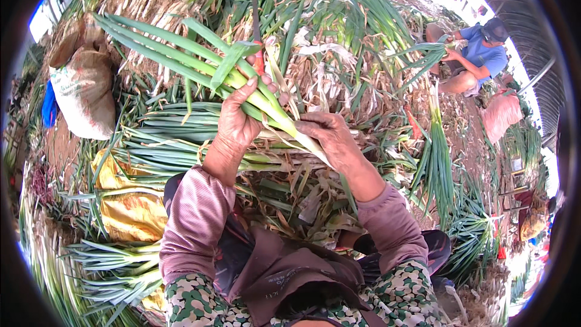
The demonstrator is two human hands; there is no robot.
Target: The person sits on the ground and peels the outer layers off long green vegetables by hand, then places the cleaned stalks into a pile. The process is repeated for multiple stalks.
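My left hand (pixel 240 116) is wrapped around a large spring onion (pixel 268 102), at the lower part of its green leaves. The onion lies aslant, leaves toward the upper left and white stem toward the lower right. My right hand (pixel 329 138) grips the white stem, with a dry, peeling leaf (pixel 279 72) beside its fingertips. Just beyond my left fingers is a knife with a red handle (pixel 259 61), its narrow blade pointing away; whether those fingers hold it cannot be told. Under my hands lies a row of spring onions (pixel 181 120), leaves to the left.
Heaped spring onions (pixel 150 4) and peeled leaves (pixel 327 63) cover the ground ahead. A woven sack (pixel 84 95) stands at left, above yellow sacking (pixel 131 213). At right, a bundle of onions (pixel 435 154) lies near a seated person (pixel 481 54) holding onions, and a pink sack (pixel 501 116).
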